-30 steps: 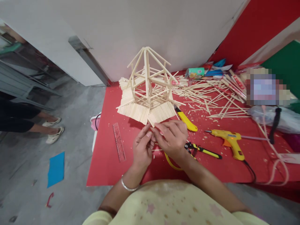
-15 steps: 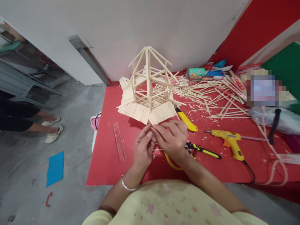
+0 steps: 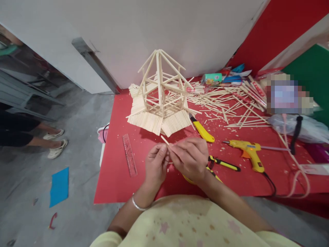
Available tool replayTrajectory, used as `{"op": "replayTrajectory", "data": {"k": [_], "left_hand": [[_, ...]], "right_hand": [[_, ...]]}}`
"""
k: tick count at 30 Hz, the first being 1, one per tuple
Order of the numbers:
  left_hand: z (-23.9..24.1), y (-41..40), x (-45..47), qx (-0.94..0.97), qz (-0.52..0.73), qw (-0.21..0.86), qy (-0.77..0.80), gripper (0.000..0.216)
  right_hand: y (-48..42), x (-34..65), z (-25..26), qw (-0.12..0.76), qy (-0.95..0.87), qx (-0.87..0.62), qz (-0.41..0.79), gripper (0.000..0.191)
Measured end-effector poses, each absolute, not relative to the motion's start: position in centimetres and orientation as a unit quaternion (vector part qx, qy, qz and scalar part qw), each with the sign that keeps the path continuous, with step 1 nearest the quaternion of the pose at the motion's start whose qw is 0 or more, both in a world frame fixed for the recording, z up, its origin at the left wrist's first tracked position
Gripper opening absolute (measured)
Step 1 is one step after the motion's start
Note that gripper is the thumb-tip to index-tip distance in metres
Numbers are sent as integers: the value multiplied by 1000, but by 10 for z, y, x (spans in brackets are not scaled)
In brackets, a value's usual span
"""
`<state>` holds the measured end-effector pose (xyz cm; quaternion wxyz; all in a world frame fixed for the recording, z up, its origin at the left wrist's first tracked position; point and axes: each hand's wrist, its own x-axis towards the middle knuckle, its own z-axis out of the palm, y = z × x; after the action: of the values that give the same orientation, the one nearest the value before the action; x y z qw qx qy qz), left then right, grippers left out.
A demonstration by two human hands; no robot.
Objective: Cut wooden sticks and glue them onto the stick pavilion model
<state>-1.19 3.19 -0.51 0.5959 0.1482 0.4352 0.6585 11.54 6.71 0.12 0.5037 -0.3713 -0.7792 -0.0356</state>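
Note:
A short wooden stick (image 3: 165, 140) pokes up between my hands, in front of the stick model. My right hand (image 3: 190, 157) pinches it between thumb and fingers. Curled close beside, my left hand (image 3: 156, 163) has its thumb and fingertips closed at the stick's lower end, which the fingers hide. Just beyond stands the model (image 3: 159, 85), a pale tower frame of glued sticks with a peaked top and slanting panels of sticks round its lower part. Its front panels hang a little above my fingertips, apart from the held stick.
On the red table (image 3: 113, 181) lie a clear ruler (image 3: 130, 155), a yellow utility knife (image 3: 203, 131), black-and-yellow pliers (image 3: 224, 163), a glue gun (image 3: 248, 151) with its cord, and many loose sticks (image 3: 226, 103). A green can (image 3: 212, 79) lies behind. Another person's legs (image 3: 23, 132) show at left.
Both hands have drawn slightly back from the model's front edge. The stick between my fingers now shows, tilted up. My view has shifted slightly.

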Motion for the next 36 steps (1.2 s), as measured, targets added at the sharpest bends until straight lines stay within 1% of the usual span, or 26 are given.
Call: {"op": "replayTrajectory", "data": {"k": [5, 8, 11, 13, 16, 18, 20, 22, 25, 28, 30, 32, 36], "left_hand": [[-11, 30, -5, 131, 603, 663, 424, 27], [-12, 31, 1, 137, 577, 685, 424, 29], [-19, 30, 6, 168, 571, 679, 430, 31], [-26, 29, 9, 202, 568, 672, 431, 30], [-34, 28, 16, 231, 551, 680, 424, 29], [-33, 27, 19, 232, 544, 689, 419, 30], [-28, 26, 19, 230, 543, 690, 420, 30], [-23, 25, 16, 223, 553, 679, 428, 30], [-24, 22, 6, 210, 578, 649, 448, 31], [-34, 20, -4, 208, 589, 630, 461, 28], [-41, 18, -8, 208, 592, 623, 467, 27], [-46, 18, -12, 207, 593, 619, 472, 27], [-47, 15, -21, 195, 596, 610, 485, 33]], "right_hand": [[48, 136, -15, 449, -807, -383, -20, 27], [35, 160, -30, 389, -828, -402, 34, 31], [28, 192, -40, 312, -828, -458, 86, 24], [34, 211, -41, 272, -805, -521, 79, 23], [58, 225, -34, 193, -776, -600, 39, 35], [79, 223, -25, 137, -772, -621, 10, 43], [96, 216, -15, 99, -780, -618, -8, 44], [104, 207, -6, 73, -792, -607, -2, 42], [90, 193, 0, 25, -828, -557, 65, 38], [51, 181, -7, -33, -860, -493, 131, 34], [23, 173, -16, -58, -853, -506, 109, 35], [3, 168, -25, -64, -842, -530, 73, 40], [-4, 164, -37, -97, -826, -555, 27, 50]]}}
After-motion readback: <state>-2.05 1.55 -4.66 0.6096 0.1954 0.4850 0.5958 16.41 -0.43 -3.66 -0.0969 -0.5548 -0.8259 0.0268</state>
